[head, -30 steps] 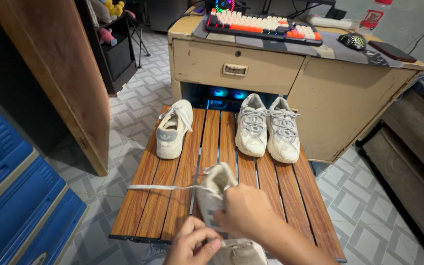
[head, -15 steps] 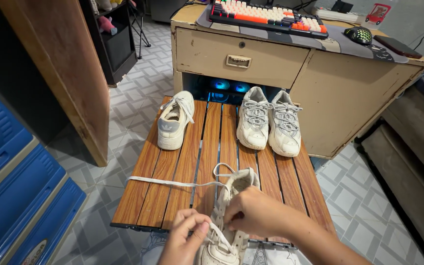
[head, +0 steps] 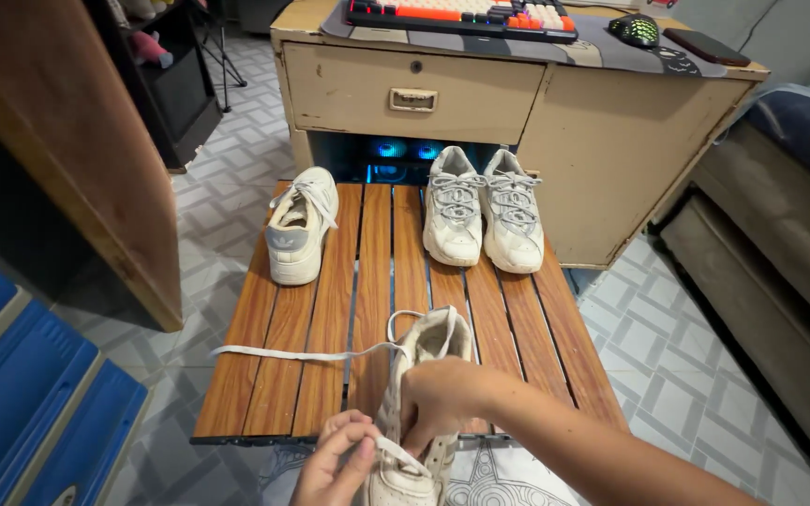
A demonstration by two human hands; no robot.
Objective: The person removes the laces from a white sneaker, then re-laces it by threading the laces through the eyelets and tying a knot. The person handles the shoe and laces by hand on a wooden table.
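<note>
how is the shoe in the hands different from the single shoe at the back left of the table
The held shoe is gripped by the right hand, and the left hand pinches its lace; the single shoe stands untouched. The held shoe's lace trails loose across the slatted table; the single shoe's lace stays on the shoe. The held shoe overhangs the near edge; the single shoe stands fully on the slats. Both are off-white.

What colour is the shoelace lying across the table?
White: the shoelace shows best in the head view, against the brown slatted table.

Slatted wooden table (head: 330,319): lone white sneaker (head: 300,225) left, grey-laced pair (head: 483,208) right. Beige desk (head: 630,141) behind carries keyboard (head: 461,14), mouse (head: 634,29).
</note>
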